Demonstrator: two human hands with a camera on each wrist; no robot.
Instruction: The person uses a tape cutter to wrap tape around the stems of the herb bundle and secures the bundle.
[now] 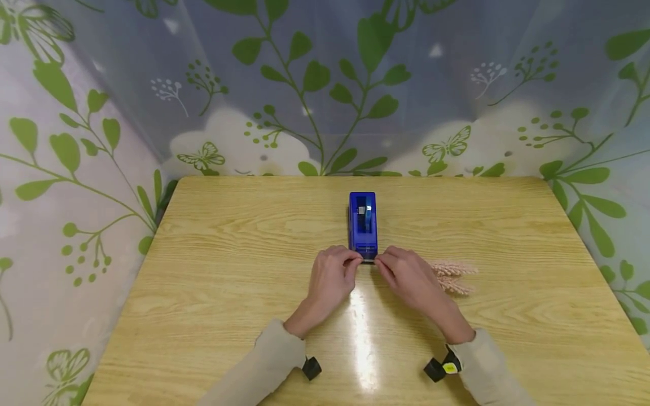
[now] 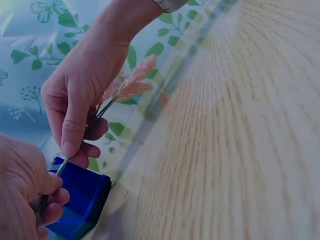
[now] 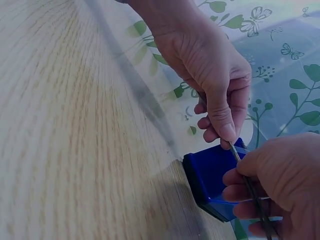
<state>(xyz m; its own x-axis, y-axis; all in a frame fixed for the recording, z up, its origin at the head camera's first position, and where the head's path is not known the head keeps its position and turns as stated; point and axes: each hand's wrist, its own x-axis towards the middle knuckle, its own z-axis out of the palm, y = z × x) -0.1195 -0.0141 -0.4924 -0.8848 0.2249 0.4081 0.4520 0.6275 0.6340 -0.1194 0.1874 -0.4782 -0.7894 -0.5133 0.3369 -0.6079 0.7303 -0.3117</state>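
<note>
A bunch of dried grass stems with fluffy pink ears [image 1: 454, 269] is held crosswise at the near end of a blue tape dispenser [image 1: 363, 225]. My left hand [image 1: 330, 276] pinches the stems [image 3: 257, 205] on the left between thumb and fingers. On the ears' side, my right hand [image 1: 413, 279] pinches the same stems, and the ears stick out to the right beyond it. Only a short length of stem shows between the two hands' fingertips, close over the dispenser's cutting end. A pale, see-through strip [image 3: 241, 149] shows beside the stems there.
The wooden table [image 1: 228, 225] has its far edge behind the dispenser. Patterned cloth [image 1: 325, 113] with green leaves and butterflies hangs along the back and both sides. A black wrist device [image 1: 443, 366] sits at the right sleeve, and another [image 1: 312, 368] at the left.
</note>
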